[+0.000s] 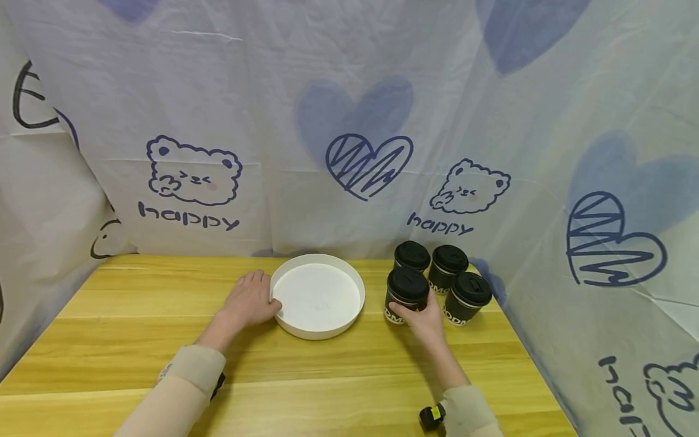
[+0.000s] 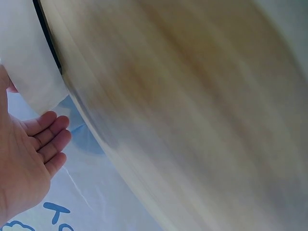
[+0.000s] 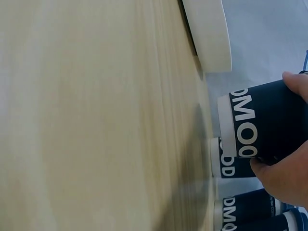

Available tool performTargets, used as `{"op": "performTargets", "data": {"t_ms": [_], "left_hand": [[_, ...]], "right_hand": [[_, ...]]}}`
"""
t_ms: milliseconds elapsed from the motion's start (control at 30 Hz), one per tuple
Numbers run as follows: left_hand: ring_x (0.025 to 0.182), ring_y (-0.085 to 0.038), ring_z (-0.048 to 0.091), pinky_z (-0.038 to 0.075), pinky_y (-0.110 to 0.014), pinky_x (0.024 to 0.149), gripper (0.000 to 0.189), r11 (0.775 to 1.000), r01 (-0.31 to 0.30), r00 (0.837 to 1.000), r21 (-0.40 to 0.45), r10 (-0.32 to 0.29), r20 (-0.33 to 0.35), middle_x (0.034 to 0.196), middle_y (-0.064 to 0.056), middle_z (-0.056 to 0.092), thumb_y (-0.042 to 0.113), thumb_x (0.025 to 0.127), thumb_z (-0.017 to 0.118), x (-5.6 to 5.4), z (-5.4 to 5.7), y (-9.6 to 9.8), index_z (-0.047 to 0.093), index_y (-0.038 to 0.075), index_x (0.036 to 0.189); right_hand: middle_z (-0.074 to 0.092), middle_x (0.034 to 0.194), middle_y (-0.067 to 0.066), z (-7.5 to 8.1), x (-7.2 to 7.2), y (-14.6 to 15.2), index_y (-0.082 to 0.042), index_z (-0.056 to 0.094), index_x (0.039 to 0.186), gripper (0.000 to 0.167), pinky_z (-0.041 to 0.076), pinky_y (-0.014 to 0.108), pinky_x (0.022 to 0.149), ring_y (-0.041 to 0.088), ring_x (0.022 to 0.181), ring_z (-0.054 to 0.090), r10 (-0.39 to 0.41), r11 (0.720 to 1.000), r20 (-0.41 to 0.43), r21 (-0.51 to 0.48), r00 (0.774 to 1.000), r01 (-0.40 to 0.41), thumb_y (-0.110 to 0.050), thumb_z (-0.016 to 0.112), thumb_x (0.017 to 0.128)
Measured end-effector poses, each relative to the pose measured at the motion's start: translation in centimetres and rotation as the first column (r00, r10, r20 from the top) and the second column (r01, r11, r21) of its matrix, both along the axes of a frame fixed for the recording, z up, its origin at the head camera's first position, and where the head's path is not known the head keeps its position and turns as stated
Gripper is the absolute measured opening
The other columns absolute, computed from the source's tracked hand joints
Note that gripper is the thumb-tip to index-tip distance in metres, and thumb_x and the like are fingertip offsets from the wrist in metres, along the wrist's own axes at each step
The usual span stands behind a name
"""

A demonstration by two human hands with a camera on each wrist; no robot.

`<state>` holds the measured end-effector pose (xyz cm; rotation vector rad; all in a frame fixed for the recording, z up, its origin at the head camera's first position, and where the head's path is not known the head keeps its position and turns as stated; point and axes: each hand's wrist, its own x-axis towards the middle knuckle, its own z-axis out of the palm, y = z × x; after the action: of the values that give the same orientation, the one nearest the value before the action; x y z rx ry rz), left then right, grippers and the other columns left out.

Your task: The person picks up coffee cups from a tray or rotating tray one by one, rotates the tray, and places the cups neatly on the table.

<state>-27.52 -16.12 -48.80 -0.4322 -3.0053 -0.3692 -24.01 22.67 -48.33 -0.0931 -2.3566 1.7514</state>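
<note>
My right hand (image 1: 423, 318) grips a black paper coffee cup (image 1: 406, 288) with a black lid, thumb on one side and fingers round the other. In the right wrist view this cup (image 3: 264, 122) tilts slightly, its white base just above the table, with white lettering on the side. At the left edge of a round white shallow tray (image 1: 318, 334) lies my left hand (image 1: 250, 300). Its thumb reaches over the rim while the fingers extend loosely along the outside. In the left wrist view those fingers (image 2: 50, 139) are nearly straight beside the tray's wall (image 2: 31, 57).
Beside the held cup stand three matching lidded cups: one behind it (image 1: 412, 255), one at the back right (image 1: 449, 261) and one at the front right (image 1: 468, 297). The wooden table (image 1: 306, 388) meets a printed cloth (image 1: 284, 200) at its back and sides.
</note>
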Motion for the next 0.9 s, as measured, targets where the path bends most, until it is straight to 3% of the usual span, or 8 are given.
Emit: {"op": "performTargets", "data": {"t_ms": [433,900], "left_hand": [[0.116,-0.044,0.049,0.038,-0.058,0.109,0.061,1.000,-0.001,1.000,-0.001,0.001,0.000,0.122,-0.028,0.054,0.033,0.088,0.061,-0.1,-0.1,-0.1,0.052,-0.015,0.125],[0.119,-0.045,0.049,0.037,-0.058,0.111,0.064,1.000,-0.008,1.000,0.001,0.008,0.004,0.126,-0.029,0.054,0.034,0.088,0.061,-0.1,-0.1,-0.1,0.052,-0.016,0.127]], "right_hand": [[0.050,0.147,0.027,-0.5,-0.1,1.7,0.002,0.039,0.152,0.085,0.035,0.056,0.117,0.043,0.139,0.046,-0.079,0.995,-0.003,0.058,0.997,0.080,-0.016,0.086,0.083],[0.045,0.151,0.026,-0.9,-0.4,2.3,0.003,0.033,0.155,0.089,0.029,0.054,0.121,0.041,0.142,0.041,-0.135,0.991,0.015,-0.005,0.991,0.135,-0.011,0.085,0.083]]}}
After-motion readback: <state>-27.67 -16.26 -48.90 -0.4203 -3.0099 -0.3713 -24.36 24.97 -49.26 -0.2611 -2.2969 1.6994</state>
